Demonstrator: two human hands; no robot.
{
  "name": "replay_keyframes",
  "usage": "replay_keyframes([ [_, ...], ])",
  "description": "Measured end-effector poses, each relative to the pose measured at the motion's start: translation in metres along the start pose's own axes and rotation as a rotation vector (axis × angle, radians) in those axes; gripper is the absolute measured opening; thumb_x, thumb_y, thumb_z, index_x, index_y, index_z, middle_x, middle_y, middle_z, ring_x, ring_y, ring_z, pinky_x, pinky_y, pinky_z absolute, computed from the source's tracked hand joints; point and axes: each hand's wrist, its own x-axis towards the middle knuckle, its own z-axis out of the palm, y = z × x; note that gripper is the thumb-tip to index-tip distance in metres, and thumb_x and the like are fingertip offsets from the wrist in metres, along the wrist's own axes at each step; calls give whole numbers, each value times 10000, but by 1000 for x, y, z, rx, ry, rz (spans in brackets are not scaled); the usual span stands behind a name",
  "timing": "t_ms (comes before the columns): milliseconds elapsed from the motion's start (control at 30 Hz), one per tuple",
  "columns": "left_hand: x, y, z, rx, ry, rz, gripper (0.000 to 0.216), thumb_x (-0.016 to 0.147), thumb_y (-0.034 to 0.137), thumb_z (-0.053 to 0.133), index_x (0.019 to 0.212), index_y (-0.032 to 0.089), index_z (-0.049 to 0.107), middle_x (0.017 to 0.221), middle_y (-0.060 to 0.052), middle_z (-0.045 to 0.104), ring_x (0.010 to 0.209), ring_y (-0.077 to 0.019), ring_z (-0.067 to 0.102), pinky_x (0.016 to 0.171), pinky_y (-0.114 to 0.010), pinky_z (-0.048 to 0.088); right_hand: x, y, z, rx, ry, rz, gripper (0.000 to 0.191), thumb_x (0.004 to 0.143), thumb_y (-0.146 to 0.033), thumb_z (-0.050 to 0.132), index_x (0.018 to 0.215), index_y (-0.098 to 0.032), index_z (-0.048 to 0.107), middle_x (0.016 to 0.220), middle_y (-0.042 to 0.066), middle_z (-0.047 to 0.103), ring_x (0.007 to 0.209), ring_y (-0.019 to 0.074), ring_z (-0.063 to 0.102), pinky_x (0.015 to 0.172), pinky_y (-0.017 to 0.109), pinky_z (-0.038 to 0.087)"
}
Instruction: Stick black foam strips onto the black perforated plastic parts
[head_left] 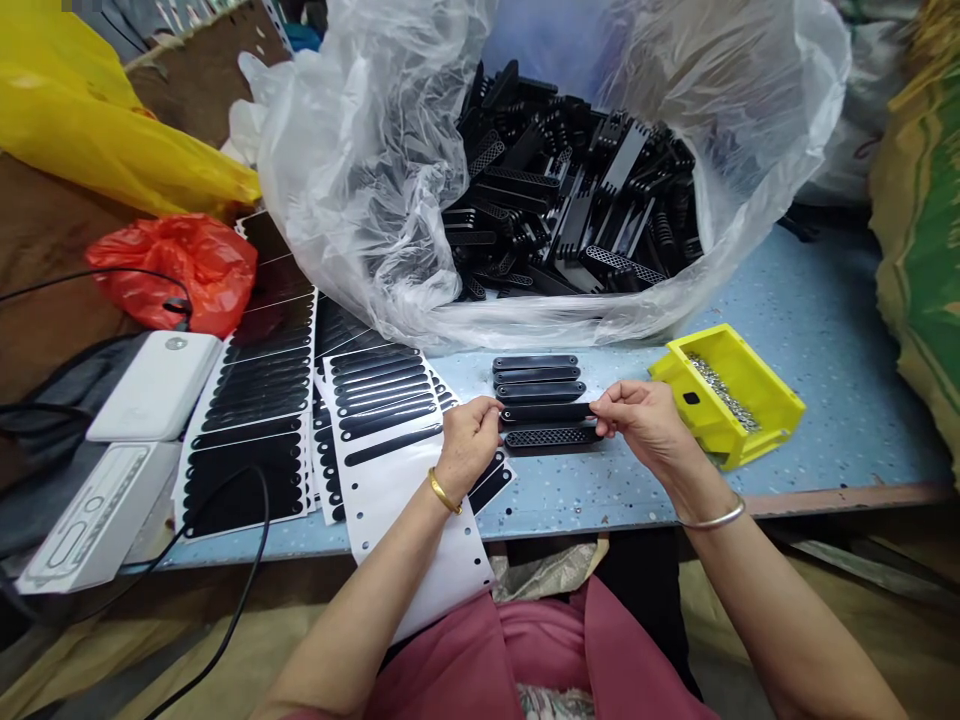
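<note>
Stretched between both hands is a black adhesive strip (551,412) with a hole near its end. My left hand (472,440) pinches the left end, and my right hand (637,415) pinches the right end. Just below it lies a black plastic bar (551,437) with a mesh pattern on top. Several smooth-topped black bars (536,375) lie in a row above the strip. Whether the strip touches a bar beneath it, I cannot tell. A white sheet (412,520) with black stickers lies partly under my left forearm.
A large clear plastic bag (360,200) full of black plastic parts (570,200) stands behind the row. To the right is a yellow bin (780,405) with small metal pieces. More sticker sheets (247,470), a white box (97,515) and a black cable (262,520) are at left.
</note>
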Motion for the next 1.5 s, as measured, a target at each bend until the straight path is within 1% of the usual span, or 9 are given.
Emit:
replay_keyframes([
  [267, 0, 1, 0, 29, -2, 21, 226, 838, 271, 499, 810, 178, 702, 580, 15, 592, 509, -120, 599, 457, -199, 470, 3, 3, 0, -20, -4, 7, 278, 531, -296, 890, 525, -150, 654, 447, 22, 606, 386, 101, 531, 381, 206, 373],
  [433, 2, -1, 1, 143, 30, 83, 204, 840, 283, 525, 776, 187, 693, 576, 13, 610, 533, -124, 607, 499, -205, 455, 4, 2, 0, -31, 1, 6, 278, 536, -301, 888, 526, -158, 650, 440, 22, 607, 380, 107, 529, 376, 216, 367],
  [567, 3, -5, 3, 170, 50, 120, 174, 824, 270, 547, 779, 187, 693, 604, 7, 632, 550, -128, 615, 516, -210, 445, 4, 2, 0, -39, 0, 4, 278, 545, -300, 884, 527, -164, 643, 439, 20, 606, 388, 118, 538, 377, 225, 373],
  [833, 4, -4, 3, 173, 59, 106, 173, 804, 276, 566, 742, 181, 696, 623, -8, 658, 541, -130, 607, 506, -216, 438, 3, 2, 0, -17, 1, 12, 297, 549, -303, 884, 542, -156, 626, 449, 28, 616, 388, 100, 528, 383, 205, 376],
  [900, 4, -4, 3, 153, 52, 106, 185, 801, 251, 553, 793, 176, 721, 612, -7, 653, 537, -129, 605, 505, -215, 440, 4, 2, 0, -21, -4, 15, 303, 549, -308, 883, 544, -156, 622, 450, 30, 618, 384, 100, 523, 380, 207, 374],
  [1000, 3, -7, 2, 112, 18, 125, 281, 769, 192, 546, 959, 158, 750, 575, 10, 628, 493, -116, 571, 497, -215, 437, 4, 2, -1, -27, -16, 21, 313, 550, -318, 886, 546, -158, 617, 453, 29, 617, 386, 103, 526, 380, 211, 378],
  [1067, 3, -9, 2, 115, -3, 144, 326, 741, 172, 562, 1004, 150, 753, 548, 24, 603, 472, -108, 546, 501, -218, 443, 4, 2, -1, -27, -17, 21, 312, 553, -320, 887, 547, -158, 620, 453, 29, 616, 388, 106, 530, 379, 214, 379],
  [1267, 7, -9, 0, 143, -86, 118, 275, 747, 203, 609, 975, 167, 760, 576, 19, 631, 491, -117, 589, 526, -233, 495, 3, 1, -1, -9, -12, 19, 325, 551, -330, 901, 553, -158, 625, 453, 24, 613, 393, 110, 536, 384, 216, 395],
  [1500, 9, -11, 0, 161, -96, 138, 255, 758, 199, 615, 963, 177, 765, 586, 20, 643, 499, -120, 602, 528, -231, 504, 0, -1, -1, -67, -18, -77, 337, 571, -374, 904, 577, -169, 636, 458, 21, 618, 402, 120, 548, 396, 231, 420],
])
